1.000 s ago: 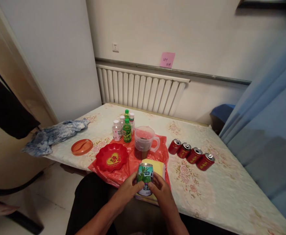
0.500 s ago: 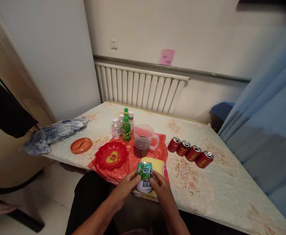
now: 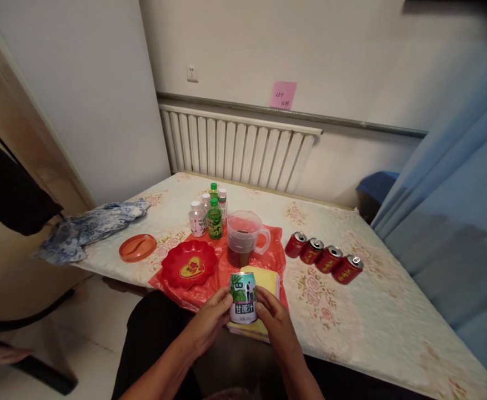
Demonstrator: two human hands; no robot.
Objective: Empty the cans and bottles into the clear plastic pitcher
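Between my two hands is a teal and white drink can [image 3: 243,299], upright, its label facing me. My left hand [image 3: 215,311] grips its left side and my right hand [image 3: 274,316] its right side. Below and behind the can lies a folded yellow cloth [image 3: 266,279]. Just past the cloth, a clear plastic measuring jug [image 3: 243,236] holding dark liquid stands on a red plastic sheet [image 3: 274,250]. To the jug's left is a red scalloped plate [image 3: 172,261] with a yellow heart design.
Several small bottles [image 3: 214,219] with green or white caps stand behind the plate. Several red cans [image 3: 330,259] form a row at the right. An orange lid [image 3: 137,248] and a blue-white cloth [image 3: 97,225] lie at the left of the flowered tablecloth [image 3: 322,222].
The can has turned between my hands, so more of its label faces me. It also sits slightly higher and further left in view.
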